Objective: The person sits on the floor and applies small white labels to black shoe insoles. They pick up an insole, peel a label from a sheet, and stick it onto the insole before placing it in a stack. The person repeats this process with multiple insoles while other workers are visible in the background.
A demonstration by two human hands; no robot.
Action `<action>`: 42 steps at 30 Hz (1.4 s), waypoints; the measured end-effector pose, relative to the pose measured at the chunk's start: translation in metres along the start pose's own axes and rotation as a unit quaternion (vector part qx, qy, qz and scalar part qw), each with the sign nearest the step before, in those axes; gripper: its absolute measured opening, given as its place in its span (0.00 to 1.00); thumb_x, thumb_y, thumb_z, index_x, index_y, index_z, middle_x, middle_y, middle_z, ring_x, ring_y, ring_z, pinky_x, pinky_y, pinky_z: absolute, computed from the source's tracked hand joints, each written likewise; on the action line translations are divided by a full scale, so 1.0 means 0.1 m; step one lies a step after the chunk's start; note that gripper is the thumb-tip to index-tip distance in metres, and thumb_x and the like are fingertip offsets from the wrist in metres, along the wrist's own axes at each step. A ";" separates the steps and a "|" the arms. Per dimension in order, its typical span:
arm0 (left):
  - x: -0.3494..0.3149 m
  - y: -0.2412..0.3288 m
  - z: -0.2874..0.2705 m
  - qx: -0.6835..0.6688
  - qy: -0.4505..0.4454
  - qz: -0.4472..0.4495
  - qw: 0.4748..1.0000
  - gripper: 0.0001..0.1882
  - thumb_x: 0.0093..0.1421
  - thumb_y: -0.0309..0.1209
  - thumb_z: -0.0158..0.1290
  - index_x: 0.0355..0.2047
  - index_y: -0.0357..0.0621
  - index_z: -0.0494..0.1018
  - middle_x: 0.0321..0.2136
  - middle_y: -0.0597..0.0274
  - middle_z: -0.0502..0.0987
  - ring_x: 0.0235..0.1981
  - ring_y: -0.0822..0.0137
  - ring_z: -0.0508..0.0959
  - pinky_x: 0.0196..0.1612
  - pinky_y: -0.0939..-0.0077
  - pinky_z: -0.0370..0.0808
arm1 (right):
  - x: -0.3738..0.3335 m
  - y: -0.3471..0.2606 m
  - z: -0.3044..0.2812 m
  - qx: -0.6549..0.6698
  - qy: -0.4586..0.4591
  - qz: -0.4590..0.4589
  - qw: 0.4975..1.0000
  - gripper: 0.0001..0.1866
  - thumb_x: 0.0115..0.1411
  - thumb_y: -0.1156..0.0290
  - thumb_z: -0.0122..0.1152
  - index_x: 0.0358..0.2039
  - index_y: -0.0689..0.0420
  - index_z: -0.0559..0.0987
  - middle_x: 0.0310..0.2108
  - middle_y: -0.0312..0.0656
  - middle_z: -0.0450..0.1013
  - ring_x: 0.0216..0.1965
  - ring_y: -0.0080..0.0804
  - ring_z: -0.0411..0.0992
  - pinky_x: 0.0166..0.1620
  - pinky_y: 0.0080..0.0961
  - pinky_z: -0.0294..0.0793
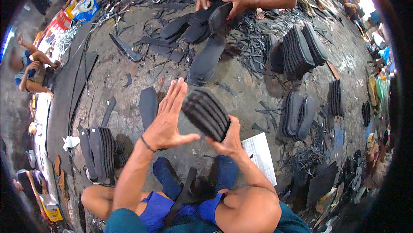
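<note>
My right hand (227, 140) grips the near end of a stack of black shoe soles (205, 113), seen edge-on and raised above the floor. Just left of that stack, my left hand (167, 123) is held up with its fingers stretched and the thumb spread apart, holding nothing. Partly behind my left hand lies a single black sole (148, 106). Farther off, a pile of dark soles (207, 61) lies flat on the floor. Across from me, another person's hands (236, 7) hold and touch more black soles (219, 16).
Bundled soles (102, 151) stand at the left; taller bundles (297, 54) and smaller ones (297, 114) stand at the right. A printed paper sheet (260, 153) lies beside my right forearm. Black scraps (312, 147) litter the floor. Another person (32, 67) sits at the far left.
</note>
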State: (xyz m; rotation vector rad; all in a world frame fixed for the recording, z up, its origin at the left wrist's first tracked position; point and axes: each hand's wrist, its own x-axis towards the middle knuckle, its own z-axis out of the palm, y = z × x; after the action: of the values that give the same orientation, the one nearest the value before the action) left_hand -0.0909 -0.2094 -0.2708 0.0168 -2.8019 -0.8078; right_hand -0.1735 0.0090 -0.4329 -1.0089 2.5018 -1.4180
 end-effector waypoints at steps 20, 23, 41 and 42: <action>-0.31 -0.23 1.10 -0.468 0.002 -0.191 0.863 0.52 0.44 0.26 0.70 0.67 0.45 0.52 0.66 0.51 0.56 0.66 0.57 0.60 0.64 0.63 0.63 | 0.00 -0.09 -0.01 0.414 -0.141 0.188 0.879 0.53 0.46 0.58 0.77 0.62 0.63 0.52 0.56 0.57 0.64 0.57 0.48 0.66 0.60 0.41 0.65; -0.28 -0.06 1.39 -0.557 -0.040 -0.327 0.762 0.38 0.48 0.27 0.65 0.60 0.38 0.62 0.50 0.55 0.73 0.52 0.62 0.73 0.60 0.66 0.67 | -0.20 0.18 -0.22 0.267 -0.211 0.201 0.919 0.55 0.46 0.45 0.74 0.64 0.65 0.57 0.61 0.60 0.61 0.61 0.52 0.63 0.61 0.46 0.63; -0.05 -0.01 1.41 -0.416 -0.024 -0.221 0.882 0.45 0.52 0.37 0.67 0.65 0.32 0.57 0.58 0.43 0.68 0.59 0.56 0.69 0.59 0.62 0.67 | 0.23 0.45 -1.48 -0.009 -0.217 0.101 0.971 0.24 0.50 0.61 0.73 0.42 0.62 0.75 0.32 0.51 0.73 0.37 0.51 0.72 0.40 0.38 0.70; 0.02 0.01 1.47 -0.438 -0.059 -0.187 0.877 0.36 0.56 0.35 0.65 0.61 0.32 0.64 0.53 0.49 0.75 0.53 0.63 0.75 0.54 0.68 0.71 | 0.45 0.34 -1.47 0.030 -0.255 0.062 0.965 0.24 0.51 0.61 0.72 0.42 0.61 0.75 0.33 0.49 0.73 0.39 0.50 0.72 0.41 0.38 0.69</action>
State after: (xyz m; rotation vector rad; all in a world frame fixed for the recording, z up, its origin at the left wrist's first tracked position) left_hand -0.1249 -0.1318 -0.3910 0.3709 -2.2793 -2.1496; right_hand -0.2824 0.1022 -0.3666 -1.0261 2.0921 -1.0282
